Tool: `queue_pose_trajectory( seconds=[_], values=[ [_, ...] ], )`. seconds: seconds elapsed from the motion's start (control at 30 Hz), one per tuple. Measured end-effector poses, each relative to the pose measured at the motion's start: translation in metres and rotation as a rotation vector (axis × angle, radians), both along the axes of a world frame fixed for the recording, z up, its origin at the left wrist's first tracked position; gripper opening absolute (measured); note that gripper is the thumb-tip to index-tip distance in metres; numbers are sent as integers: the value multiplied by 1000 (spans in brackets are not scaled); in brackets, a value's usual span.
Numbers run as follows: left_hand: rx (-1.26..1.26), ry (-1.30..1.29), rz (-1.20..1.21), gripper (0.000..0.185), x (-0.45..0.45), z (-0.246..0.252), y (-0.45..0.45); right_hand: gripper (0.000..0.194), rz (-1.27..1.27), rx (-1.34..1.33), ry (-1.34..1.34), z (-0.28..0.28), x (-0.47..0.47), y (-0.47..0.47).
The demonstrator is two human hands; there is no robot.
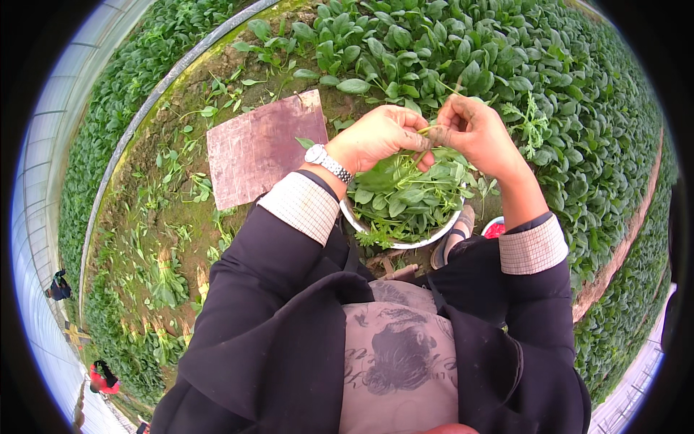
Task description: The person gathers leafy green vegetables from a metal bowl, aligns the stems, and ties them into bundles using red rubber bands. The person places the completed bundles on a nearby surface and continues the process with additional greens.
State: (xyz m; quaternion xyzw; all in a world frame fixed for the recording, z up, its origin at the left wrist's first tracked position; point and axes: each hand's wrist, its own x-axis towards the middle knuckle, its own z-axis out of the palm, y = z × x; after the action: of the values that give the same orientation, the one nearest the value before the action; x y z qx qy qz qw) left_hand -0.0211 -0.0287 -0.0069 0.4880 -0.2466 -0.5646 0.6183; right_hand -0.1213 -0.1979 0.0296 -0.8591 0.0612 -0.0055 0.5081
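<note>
Before me, my left hand (391, 134), with a watch on its wrist, pinches a thin green plant stem (428, 129). My right hand (473, 130) is close beside it, fingertips closed on the same stem, and a thin root-like end sticks up past its fingers. Blurred green leaves hang below my left fingers, and where they meet the heap beneath is hard to tell. Under both hands stands a white-rimmed basin (434, 237) heaped with loose leafy greens (409, 198). Soil marks the fingers of both hands.
A worn reddish board (260, 149) lies on the soil at left. Tied bundles of greens (165, 279) lie nearer me. Dense leafy plants (569, 97) grow ahead and right. A grey pipe (138, 111) curves along the left. A container with red contents (493, 229) stands by my knee. Two people (58, 286) are far left.
</note>
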Motion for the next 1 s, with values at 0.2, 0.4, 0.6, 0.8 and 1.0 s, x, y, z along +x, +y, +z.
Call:
queue_pose_trajectory(
  seconds=[0.2,0.4,0.6,0.8,1.0],
  values=[
    [59,-179,171,13,0,-9,3,16,-79,-75,111,2,-5,-11],
    [146,-845,403,19,-8,-16,4,33,-100,9,107,-14,-1,7],
    [67,-1153,416,22,-21,-4,1,18,-238,479,175,-21,5,18],
    [15,-471,341,23,-10,-10,4,18,-230,436,23,-19,6,14],
    [-23,-223,359,9,-3,-2,13,16,-95,321,-57,-10,5,19]
  ],
)
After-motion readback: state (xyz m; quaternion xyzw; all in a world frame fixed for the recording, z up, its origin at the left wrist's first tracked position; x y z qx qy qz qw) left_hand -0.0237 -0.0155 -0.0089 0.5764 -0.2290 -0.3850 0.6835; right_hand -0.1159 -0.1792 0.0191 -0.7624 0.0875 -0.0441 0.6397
